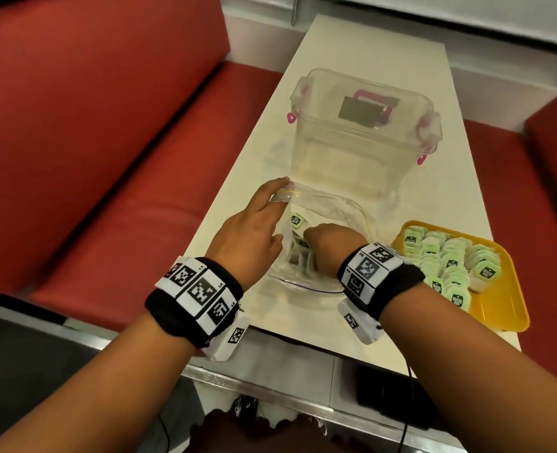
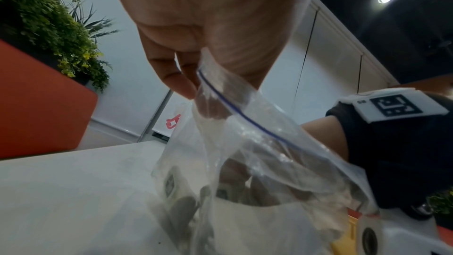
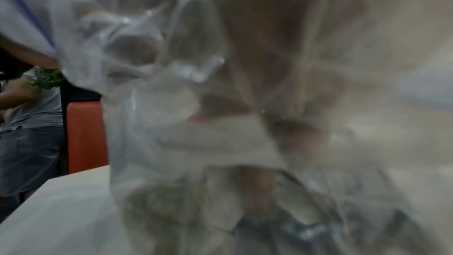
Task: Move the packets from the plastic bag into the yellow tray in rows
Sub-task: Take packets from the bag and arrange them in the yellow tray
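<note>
The right hand (image 1: 331, 245) is reaching down into the open mouth of the bag (image 1: 336, 207), its fingers buried among the packets (image 1: 303, 245) at the bottom; whether they are gripping one I cannot tell, since the right wrist view is blurred behind crinkled plastic. The bag is lying on the table (image 1: 352, 53), wrapping around this hand up to the wrist.

The left hand (image 1: 257, 223) is sitting just left of the right one, pinching the bag's rim between thumb and fingertips and holding the mouth up and open; the left wrist view is showing the blue zip line of the bag (image 2: 245, 117) running from that pinch down toward the right wrist. One green packet (image 1: 297, 220) is showing through the plastic between the two hands.

Just right of the right wrist, the tray (image 1: 502, 308) is sitting at the table's near edge, holding green packets (image 1: 450, 259) standing in rows. Beyond both hands, a clear box (image 1: 362, 148) with pink latches is standing on the table. Red seats (image 1: 90, 125) are running along the left of the left hand.
</note>
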Demonstrator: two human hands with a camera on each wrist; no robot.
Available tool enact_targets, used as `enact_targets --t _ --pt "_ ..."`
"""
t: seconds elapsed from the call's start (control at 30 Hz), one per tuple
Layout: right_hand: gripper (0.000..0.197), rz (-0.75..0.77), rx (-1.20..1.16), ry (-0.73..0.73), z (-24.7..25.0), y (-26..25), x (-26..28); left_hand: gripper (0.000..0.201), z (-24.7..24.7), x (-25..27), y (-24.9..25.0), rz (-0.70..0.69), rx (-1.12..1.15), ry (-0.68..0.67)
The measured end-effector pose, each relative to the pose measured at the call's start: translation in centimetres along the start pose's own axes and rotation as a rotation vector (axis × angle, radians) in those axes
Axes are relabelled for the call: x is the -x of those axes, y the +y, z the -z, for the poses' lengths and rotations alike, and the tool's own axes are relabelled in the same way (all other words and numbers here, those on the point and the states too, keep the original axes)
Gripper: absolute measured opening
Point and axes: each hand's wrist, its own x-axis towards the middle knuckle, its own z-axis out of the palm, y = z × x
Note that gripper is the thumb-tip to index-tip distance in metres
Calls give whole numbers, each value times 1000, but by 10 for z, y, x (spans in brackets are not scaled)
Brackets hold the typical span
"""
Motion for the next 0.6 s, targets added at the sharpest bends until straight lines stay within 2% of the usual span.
enact_targets --t 0.1,0.27,0.4,0.5,0.6 --pt "4 10 9 39 7 -1 4 74 0 -1 -2 11 6 -5" --pt "16 23 -41 123 9 1 8 70 0 -4 -3 49 20 10" --pt "18 92 -96 281 17 3 14 63 2 -9 -5 92 13 64" --pt "21 107 -246 421 28 8 20 60 4 -13 -6 108 16 101" --pt "23 65 -539 519 40 18 30 48 4 -17 -3 111 0 182"
